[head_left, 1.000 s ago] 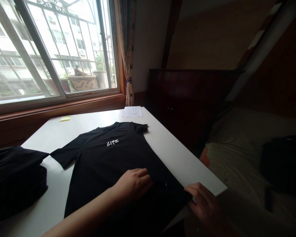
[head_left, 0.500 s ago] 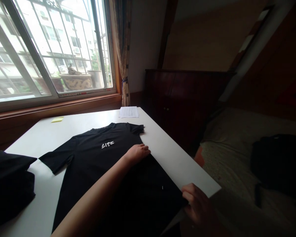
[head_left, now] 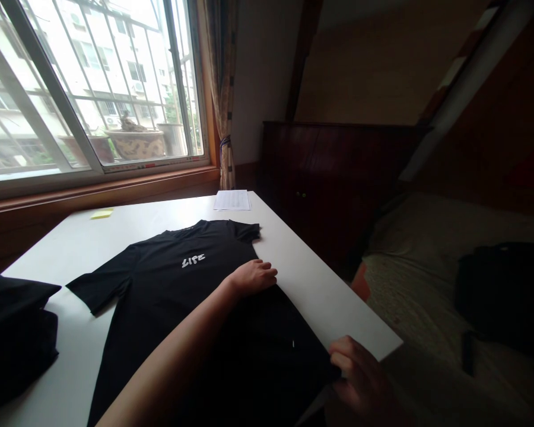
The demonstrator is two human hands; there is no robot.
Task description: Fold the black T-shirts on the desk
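On the table (head_left: 329, 296) the shirt (head_left: 155, 296) lies print up, my right hand (head_left: 356, 369) pinching its lower corner, my left hand (head_left: 253, 277) curled narrow at the side edge, though I can't tell whether it grips cloth. I'd want light, even tension between them. Beyond the window (head_left: 149, 65), a patterned pot (head_left: 139, 146) holds a gnarled stump (head_left: 130, 123).

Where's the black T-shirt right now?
Head view, left of centre: the T-shirt lies spread on the white table, right of the dark cloth pile, the right hand pinching its hem corner.
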